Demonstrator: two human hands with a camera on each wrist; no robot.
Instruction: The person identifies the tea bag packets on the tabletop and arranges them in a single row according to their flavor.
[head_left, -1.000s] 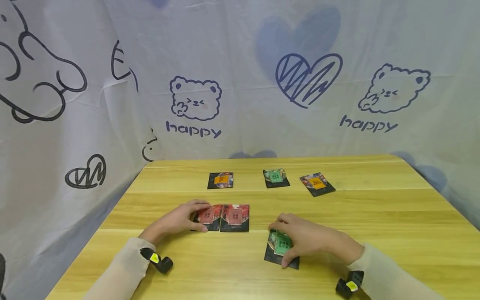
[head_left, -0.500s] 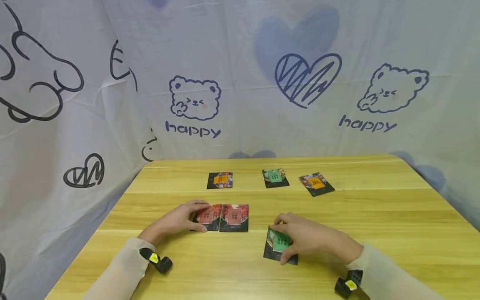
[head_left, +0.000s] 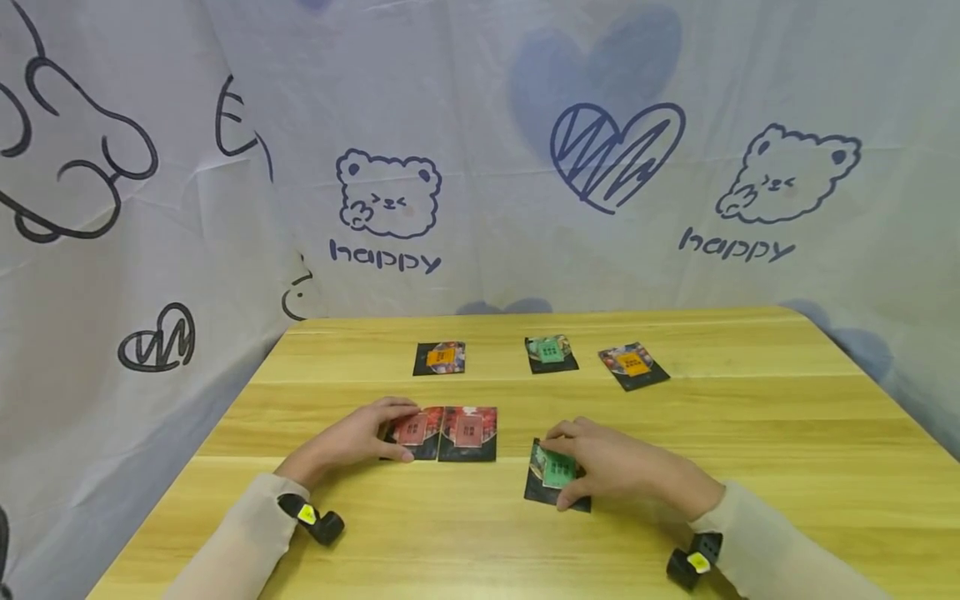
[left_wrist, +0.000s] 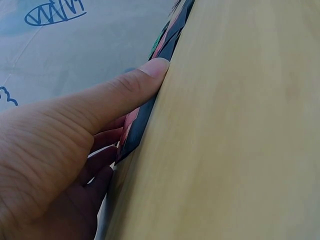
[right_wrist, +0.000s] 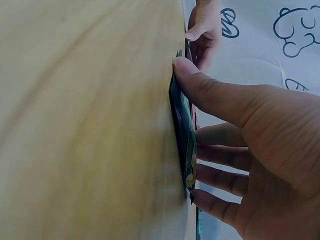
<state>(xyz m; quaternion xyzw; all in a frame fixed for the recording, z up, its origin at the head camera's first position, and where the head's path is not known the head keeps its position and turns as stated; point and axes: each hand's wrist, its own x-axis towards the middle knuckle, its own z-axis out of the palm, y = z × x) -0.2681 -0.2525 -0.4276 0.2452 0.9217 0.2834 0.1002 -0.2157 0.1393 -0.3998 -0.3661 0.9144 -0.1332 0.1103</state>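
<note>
In the head view my left hand (head_left: pixel 356 435) lies at the left side of a small flat red-and-black packet (head_left: pixel 412 431), fingers at its far edge and thumb at its near edge. A second red packet (head_left: pixel 468 432) sits right beside it. My right hand (head_left: pixel 615 465) holds a green-and-black packet (head_left: pixel 557 472) by its right part, thumb near and fingers far. The right wrist view has that green packet (right_wrist: pixel 184 125) between thumb and fingertips, close over the wood. In the left wrist view the thumb (left_wrist: pixel 132 85) presses the edge of the red packet.
Along the back of the wooden table (head_left: pixel 420 533) lie an orange-labelled packet (head_left: pixel 440 358), a green one (head_left: pixel 551 354) and another orange one (head_left: pixel 633 366), turned askew. A white cloth (head_left: pixel 495 225) with drawings hangs behind the table and at its left.
The green packet has slid away from me and slightly left with my right hand, and now sits straighter. My left hand and the red packets stay in place.
</note>
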